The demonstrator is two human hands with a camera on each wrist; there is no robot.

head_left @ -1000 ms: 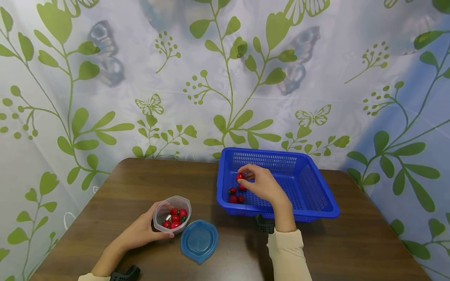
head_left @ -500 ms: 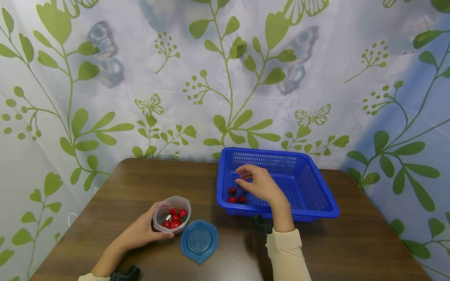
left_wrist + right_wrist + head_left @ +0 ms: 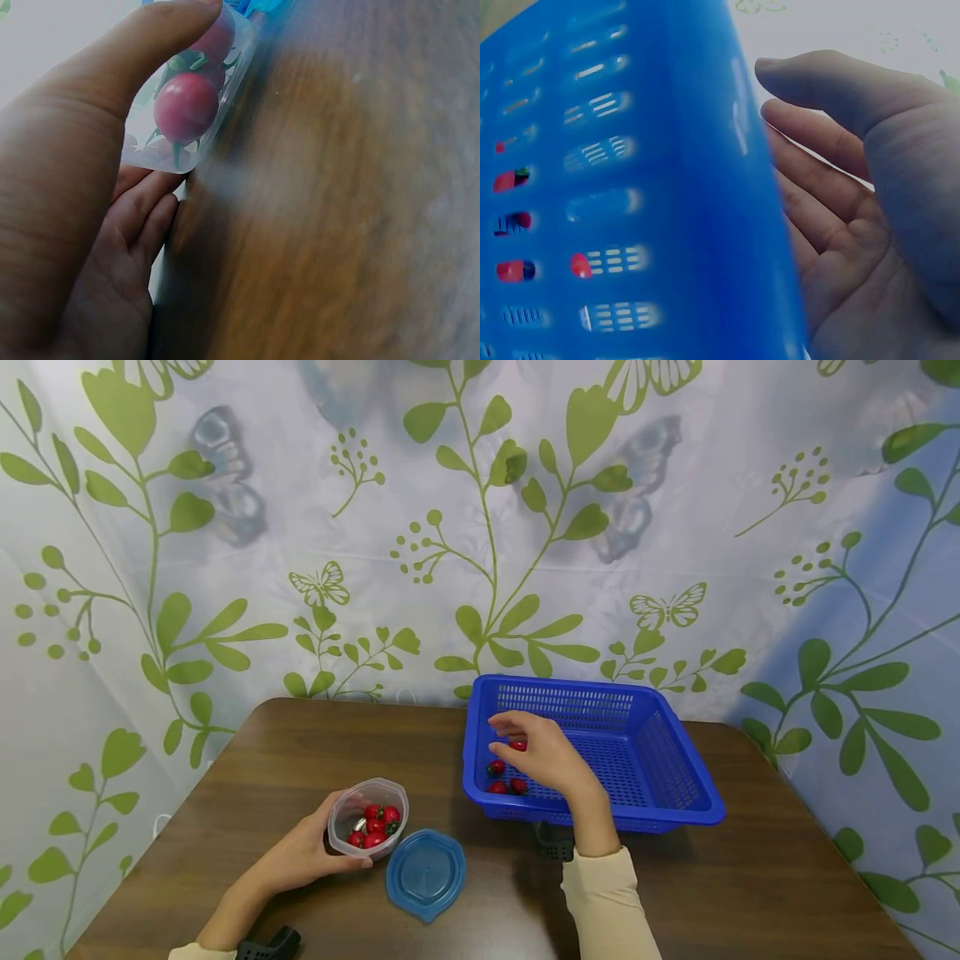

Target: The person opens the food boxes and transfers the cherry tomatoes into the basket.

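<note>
My left hand (image 3: 303,850) grips a small clear plastic container (image 3: 377,788) at its left side, with the thumb along the near side. Several cherry tomatoes (image 3: 375,827) lie in it; in the left wrist view one tomato (image 3: 186,107) shows close through the wall, stem down. My right hand (image 3: 546,752) hovers over the left part of a blue plastic basket (image 3: 667,752), thumb and fingers apart. In the right wrist view nothing sits between thumb (image 3: 810,79) and index finger. Several tomatoes (image 3: 497,768) lie on the basket floor, some partly behind the hand.
A blue lid (image 3: 426,870) lies on the brown wooden table (image 3: 360,739) just right of the container. The basket's perforated wall (image 3: 697,187) stands close beside my right hand. A leaf-patterned curtain (image 3: 420,610) hangs behind the table.
My right hand has shifted a little left over the basket. The tomato at its fingertips a second ago no longer shows there; its fingers have parted. Left hand and container stay put.
</note>
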